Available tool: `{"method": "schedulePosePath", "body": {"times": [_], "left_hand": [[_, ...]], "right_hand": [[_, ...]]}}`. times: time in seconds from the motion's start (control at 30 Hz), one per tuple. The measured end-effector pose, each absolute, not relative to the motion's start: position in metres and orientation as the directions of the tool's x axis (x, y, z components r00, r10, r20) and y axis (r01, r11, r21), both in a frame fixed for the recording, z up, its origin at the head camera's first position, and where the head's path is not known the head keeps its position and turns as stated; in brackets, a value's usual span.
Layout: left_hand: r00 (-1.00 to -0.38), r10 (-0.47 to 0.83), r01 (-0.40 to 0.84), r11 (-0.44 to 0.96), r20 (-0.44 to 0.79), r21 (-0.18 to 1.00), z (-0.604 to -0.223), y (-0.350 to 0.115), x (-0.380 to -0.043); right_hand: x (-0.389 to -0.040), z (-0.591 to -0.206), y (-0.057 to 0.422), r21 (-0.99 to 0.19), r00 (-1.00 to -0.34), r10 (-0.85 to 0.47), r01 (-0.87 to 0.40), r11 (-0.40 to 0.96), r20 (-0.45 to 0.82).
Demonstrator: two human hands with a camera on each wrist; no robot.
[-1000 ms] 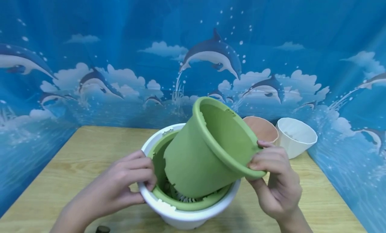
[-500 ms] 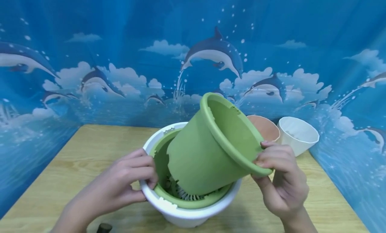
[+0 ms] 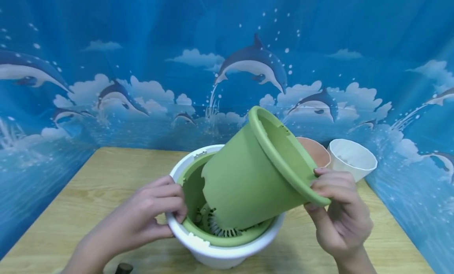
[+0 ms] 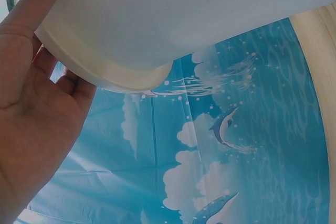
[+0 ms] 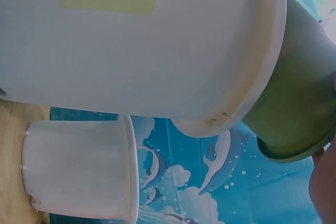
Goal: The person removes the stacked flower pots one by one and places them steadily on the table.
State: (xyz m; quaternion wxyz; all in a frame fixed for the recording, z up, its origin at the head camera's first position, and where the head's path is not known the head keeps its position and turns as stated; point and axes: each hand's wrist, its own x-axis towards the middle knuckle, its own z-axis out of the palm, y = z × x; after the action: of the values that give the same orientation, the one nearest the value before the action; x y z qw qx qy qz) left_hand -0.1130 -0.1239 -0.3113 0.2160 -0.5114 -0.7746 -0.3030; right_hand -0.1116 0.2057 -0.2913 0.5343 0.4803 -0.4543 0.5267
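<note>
A white plant pot (image 3: pixel 221 256) stands on the table with a green pot (image 3: pixel 189 187) nested in it. My left hand (image 3: pixel 156 209) grips both by their left rim, fingers curled over the edge; in the left wrist view the thumb lies along the white wall. My right hand (image 3: pixel 340 211) pinches the rim of a second green pot (image 3: pixel 241 175), thumb beneath and fingers on top. This pot is tilted, mouth up to the right, its base inside the nested one. Around that base a slotted pale ring (image 3: pixel 221 230) shows.
An orange-brown pot (image 3: pixel 313 152) and a cream faceted pot (image 3: pixel 354 158) stand at the back right of the wooden table (image 3: pixel 124 175). A short dark cylinder (image 3: pixel 124 268) lies at the front edge. A dolphin-print curtain (image 3: pixel 149 61) surrounds the table.
My right hand has drawn the tilted green pot up and to the right, baring more of the nested pot's inside. The left hand keeps its grip on the rim.
</note>
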Motion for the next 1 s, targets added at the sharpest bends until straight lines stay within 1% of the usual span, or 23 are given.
{"method": "schedulePosePath", "body": {"times": [0.17,0.27,0.4,0.47,0.63,0.9,1.0], "left_hand": [[-0.388,0.659,0.921,0.295,0.644,0.253,-0.3106,-0.1238,-0.1127],[-0.405,0.664,0.914,0.308,0.628,0.265,-0.3106,-0.1240,-0.1119],[-0.403,0.665,0.915,0.309,0.629,0.259,-0.3106,-0.1234,-0.1128],[-0.386,0.663,0.922,0.301,0.642,0.244,-0.3104,-0.1228,-0.1142],[-0.389,0.664,0.921,0.301,0.639,0.248,-0.3102,-0.1224,-0.1152],[-0.401,0.661,0.916,0.305,0.634,0.260,-0.3115,-0.1225,-0.1133],[-0.381,0.657,0.924,0.290,0.650,0.248,-0.3107,-0.1219,-0.1141]], "right_hand": [[-0.1111,-0.2898,0.2068,0.032,0.030,0.147,-0.999,-0.016,0.989],[-0.1101,-0.2890,0.2073,0.031,0.026,0.155,-0.999,-0.027,0.988],[-0.1081,-0.2881,0.2077,0.028,0.020,0.188,-0.999,-0.040,0.982],[-0.1070,-0.2873,0.2079,0.024,0.013,0.207,-0.999,-0.048,0.978],[-0.1053,-0.2855,0.2076,0.020,0.002,0.247,-0.997,-0.072,0.969],[-0.1058,-0.2838,0.2082,0.046,0.023,0.306,-0.997,-0.067,0.952],[-0.1057,-0.2811,0.2084,0.046,0.023,0.330,-0.997,-0.063,0.944]]}}
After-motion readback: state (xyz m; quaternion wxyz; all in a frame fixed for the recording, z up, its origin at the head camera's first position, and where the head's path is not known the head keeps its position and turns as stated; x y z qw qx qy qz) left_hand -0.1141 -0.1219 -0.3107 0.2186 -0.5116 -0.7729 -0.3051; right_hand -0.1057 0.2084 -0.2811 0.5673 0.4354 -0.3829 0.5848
